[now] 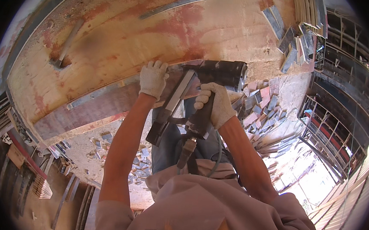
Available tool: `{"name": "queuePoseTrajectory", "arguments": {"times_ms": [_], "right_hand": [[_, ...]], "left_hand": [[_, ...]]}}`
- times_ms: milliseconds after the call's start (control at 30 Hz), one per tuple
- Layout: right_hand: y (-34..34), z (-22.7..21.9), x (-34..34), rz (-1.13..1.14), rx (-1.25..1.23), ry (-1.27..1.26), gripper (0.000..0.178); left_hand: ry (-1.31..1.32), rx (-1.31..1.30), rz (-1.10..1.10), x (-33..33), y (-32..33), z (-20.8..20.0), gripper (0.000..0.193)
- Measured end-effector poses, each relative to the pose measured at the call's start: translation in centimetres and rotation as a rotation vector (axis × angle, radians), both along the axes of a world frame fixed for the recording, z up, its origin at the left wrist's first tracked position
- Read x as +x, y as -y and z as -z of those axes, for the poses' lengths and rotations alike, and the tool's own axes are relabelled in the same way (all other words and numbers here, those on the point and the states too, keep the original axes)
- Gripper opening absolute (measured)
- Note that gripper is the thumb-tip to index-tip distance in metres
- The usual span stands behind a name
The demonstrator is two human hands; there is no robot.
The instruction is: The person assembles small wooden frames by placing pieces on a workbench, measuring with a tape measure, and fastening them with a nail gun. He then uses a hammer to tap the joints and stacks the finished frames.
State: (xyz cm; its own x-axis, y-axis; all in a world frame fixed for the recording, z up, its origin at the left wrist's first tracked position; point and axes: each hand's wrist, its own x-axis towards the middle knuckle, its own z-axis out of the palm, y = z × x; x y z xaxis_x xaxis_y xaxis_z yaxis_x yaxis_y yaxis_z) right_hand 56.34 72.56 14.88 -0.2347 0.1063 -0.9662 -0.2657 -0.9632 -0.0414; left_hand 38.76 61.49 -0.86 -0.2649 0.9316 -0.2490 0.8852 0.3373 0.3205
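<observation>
My right hand [216, 104], in a pale work glove, is closed around the handle of a black pneumatic nail gun [202, 122]. The tool's thick cylindrical head [224, 70] lies at the near edge of the workbench [126, 29], its slanted magazine [175, 98] pointing down to the left. An air hose fitting [187, 151] joins the handle's lower end. To the left of the tool, my gloved left hand [153, 79] grips the upper edge of a long reddish-grey plank [82, 110] running along the bench's near side. Where the nail gun's nose meets the wood is hidden.
A hammer [68, 43] lies at the bench's left. Toward the far side rests a thin wood strip [185, 6]. Wood offcuts [292, 43] sit at the far right corner, with a scrap pile [260, 103] on the floor below. Stacked timber [21, 180] is at lower left.
</observation>
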Motion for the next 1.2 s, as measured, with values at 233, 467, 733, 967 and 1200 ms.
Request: {"name": "queuePoseTrajectory", "arguments": {"times_ms": [233,467,733,967,1200], "right_hand": [[1.8,-0.7,-0.8,0.028,0.024,-0.055,0.026],[3.6,0.3,-3.4,0.052,-0.003,0.007,0.018],[6.6,0.0,-6.8,-0.023,0.019,0.006,0.005],[9.2,-1.1,-8.2,0.028,0.072,0.039,0.006],[12.4,-1.5,-12.3,0.029,0.039,-0.071,0.011]], "left_hand": [[-0.01,-0.099,-0.157,-9.9,10.6,-2.2,0.037],[-0.038,-0.08,-0.102,-11.6,11.7,-0.6,0.027],[-0.066,-0.042,-0.11,-11.4,12.1,0.2,0.03],[-0.084,-0.031,-0.074,-13.0,13.9,-0.7,0.037],[-0.127,-0.093,-0.084,-23.6,25.0,-0.2,0.037]]}}
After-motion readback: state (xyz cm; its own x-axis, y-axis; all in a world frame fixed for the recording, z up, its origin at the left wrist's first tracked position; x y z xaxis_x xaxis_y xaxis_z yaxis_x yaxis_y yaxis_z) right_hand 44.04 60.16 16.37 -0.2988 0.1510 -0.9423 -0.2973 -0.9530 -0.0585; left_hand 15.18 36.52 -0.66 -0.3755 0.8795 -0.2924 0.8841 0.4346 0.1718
